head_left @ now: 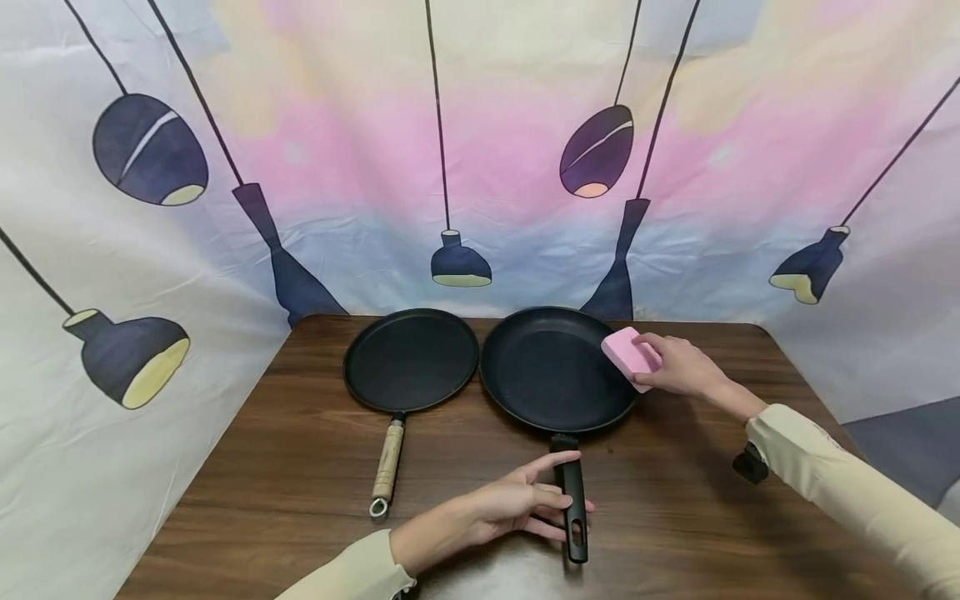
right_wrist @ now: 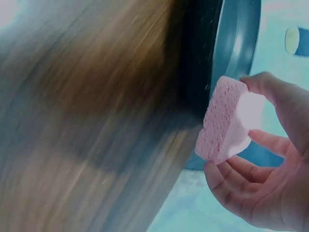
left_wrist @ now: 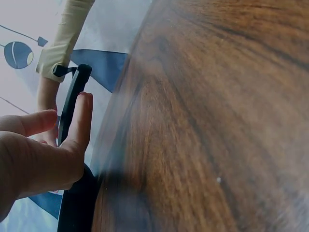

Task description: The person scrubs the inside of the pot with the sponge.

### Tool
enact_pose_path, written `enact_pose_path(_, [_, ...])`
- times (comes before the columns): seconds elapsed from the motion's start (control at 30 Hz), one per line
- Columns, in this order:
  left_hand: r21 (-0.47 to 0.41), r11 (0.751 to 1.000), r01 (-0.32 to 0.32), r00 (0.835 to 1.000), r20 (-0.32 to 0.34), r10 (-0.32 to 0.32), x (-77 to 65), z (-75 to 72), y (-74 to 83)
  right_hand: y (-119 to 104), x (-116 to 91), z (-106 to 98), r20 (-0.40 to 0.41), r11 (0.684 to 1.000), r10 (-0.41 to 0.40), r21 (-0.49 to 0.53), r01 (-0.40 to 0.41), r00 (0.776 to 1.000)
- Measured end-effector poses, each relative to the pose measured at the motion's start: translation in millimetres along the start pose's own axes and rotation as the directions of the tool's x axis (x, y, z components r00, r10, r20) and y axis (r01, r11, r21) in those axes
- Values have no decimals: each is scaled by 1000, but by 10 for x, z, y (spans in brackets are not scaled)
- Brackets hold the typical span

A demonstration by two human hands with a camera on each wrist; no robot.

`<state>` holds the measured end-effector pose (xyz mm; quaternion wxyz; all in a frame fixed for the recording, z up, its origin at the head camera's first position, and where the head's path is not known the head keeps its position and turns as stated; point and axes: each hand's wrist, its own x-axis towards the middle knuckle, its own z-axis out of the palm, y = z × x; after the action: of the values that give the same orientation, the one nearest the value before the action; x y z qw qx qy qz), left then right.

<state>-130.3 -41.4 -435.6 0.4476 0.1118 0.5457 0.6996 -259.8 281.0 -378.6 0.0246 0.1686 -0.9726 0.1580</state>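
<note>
A black frying pan (head_left: 555, 367) rests on the table, its black handle (head_left: 573, 517) pointing toward me. My left hand (head_left: 517, 504) holds that handle loosely, with some fingers passing beneath it. In the left wrist view, the handle (left_wrist: 77, 96) lies between fingers of the left hand (left_wrist: 43, 150). My right hand (head_left: 686, 367) grips a pink sponge (head_left: 628, 354) by its edges, at the right rim of the frying pan. In the right wrist view, thumb and fingers pinch the sponge (right_wrist: 222, 116), whose porous side shows.
A flat black pan (head_left: 411, 360) with a wooden handle (head_left: 388, 462) lies left of the frying pan, their rims close together. Both stand on the brown wooden table (head_left: 285, 467). Behind hangs a cloth (head_left: 510, 183) printed with lamps.
</note>
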Motion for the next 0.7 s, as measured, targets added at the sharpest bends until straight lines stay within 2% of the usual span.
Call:
enact_pose_path(0.2, [-9,1000,-7,1000,9,7,-45,-23,-12,231,-63,8,-33,992,126,5,-126,991])
enact_pose_path(0.43, [-2,1000,-3,1000,29,3,-48,-23,-16,478,-195,74,5,972,234,-16,-233,972])
enact_pose_path(0.57, [24,1000,13,996,86,-15,-65,-34,-16,562,-257,125,35,963,268,-22,-267,963])
enact_pose_path(0.7, [87,996,35,989,143,-47,-93,-52,-19,600,-302,163,101,950,312,-23,-311,945])
